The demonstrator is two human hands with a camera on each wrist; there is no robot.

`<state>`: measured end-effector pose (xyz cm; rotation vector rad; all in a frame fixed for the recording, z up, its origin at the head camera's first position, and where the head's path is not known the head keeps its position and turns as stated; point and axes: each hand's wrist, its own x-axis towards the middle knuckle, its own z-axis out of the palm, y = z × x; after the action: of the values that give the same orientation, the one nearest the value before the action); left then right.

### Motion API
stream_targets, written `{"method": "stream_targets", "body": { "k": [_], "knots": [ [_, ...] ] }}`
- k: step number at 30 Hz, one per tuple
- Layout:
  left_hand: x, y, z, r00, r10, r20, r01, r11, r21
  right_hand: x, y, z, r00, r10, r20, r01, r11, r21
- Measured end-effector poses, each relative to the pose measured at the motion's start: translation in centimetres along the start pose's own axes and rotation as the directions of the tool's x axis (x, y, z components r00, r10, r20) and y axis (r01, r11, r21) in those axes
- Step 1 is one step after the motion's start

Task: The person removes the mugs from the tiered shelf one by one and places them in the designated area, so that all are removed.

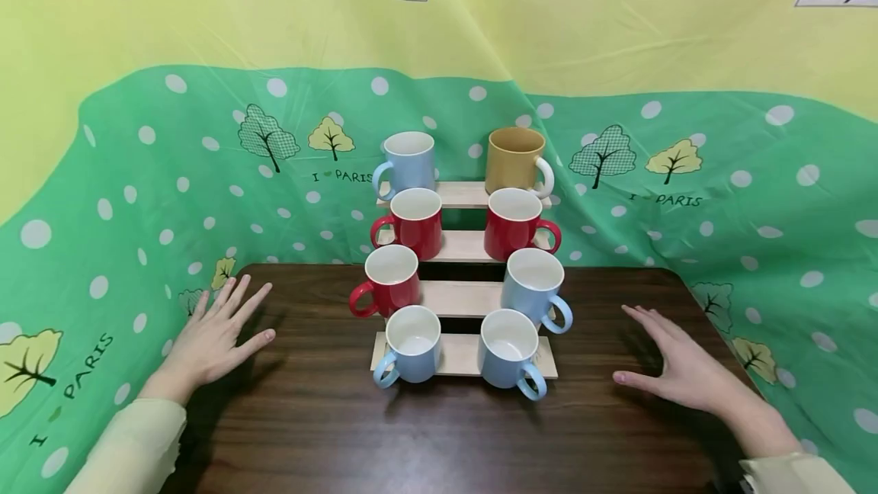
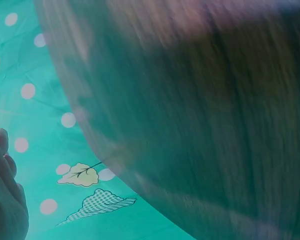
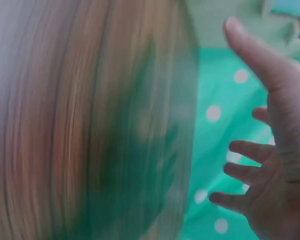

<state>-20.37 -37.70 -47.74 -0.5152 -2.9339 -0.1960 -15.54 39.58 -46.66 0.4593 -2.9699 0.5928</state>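
Note:
Over the table's left side, my left hand (image 1: 216, 338) is spread with straight fingers and holds nothing. My right hand (image 1: 679, 364) hovers at the right side, fingers extended and thumb apart, also holding nothing. Between them a stepped wooden rack (image 1: 461, 299) carries mugs in pairs. Its top step has a light blue mug (image 1: 411, 162) and a tan mug (image 1: 511, 162) with a white handle. Below are two red mugs, left (image 1: 418, 231) and right (image 1: 511, 231). Then come a red mug (image 1: 394, 288) and a light blue mug (image 1: 528, 292). Two light blue mugs, left (image 1: 414, 353) and right (image 1: 506, 357), occupy the lowest step.
The dark brown wooden table (image 1: 439, 441) has rounded far corners. A green and yellow cloth (image 1: 439, 36) with white dots and printed trees hangs behind it and along both sides. Mug handles stick out past the rack's ends.

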Motion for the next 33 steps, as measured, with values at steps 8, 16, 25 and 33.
{"method": "stream_targets", "body": {
  "k": [8, 16, 25, 33],
  "knots": [
    [0.7, 0.3, -0.5, 0.999, -0.031, -0.036, 0.027, 0.993, -0.112, 0.8, -2.6, 2.3, 0.998, 0.036, -0.055, -0.020, 0.965, 0.260],
    [1.5, 1.1, -1.9, 0.995, -0.074, -0.069, 0.060, 0.979, -0.193, 1.0, -5.2, 6.9, 0.976, 0.062, -0.211, 0.072, 0.818, 0.571],
    [4.5, 3.7, -4.0, 0.983, -0.128, -0.129, 0.068, 0.920, -0.386, 1.7, -6.8, 9.2, 0.992, 0.057, -0.112, 0.041, 0.699, 0.714],
    [7.6, 6.4, -7.0, 0.979, -0.143, -0.143, 0.034, 0.813, -0.581, 2.3, -7.3, 10.3, 0.994, 0.034, -0.106, 0.059, 0.644, 0.763]
  ]
}}
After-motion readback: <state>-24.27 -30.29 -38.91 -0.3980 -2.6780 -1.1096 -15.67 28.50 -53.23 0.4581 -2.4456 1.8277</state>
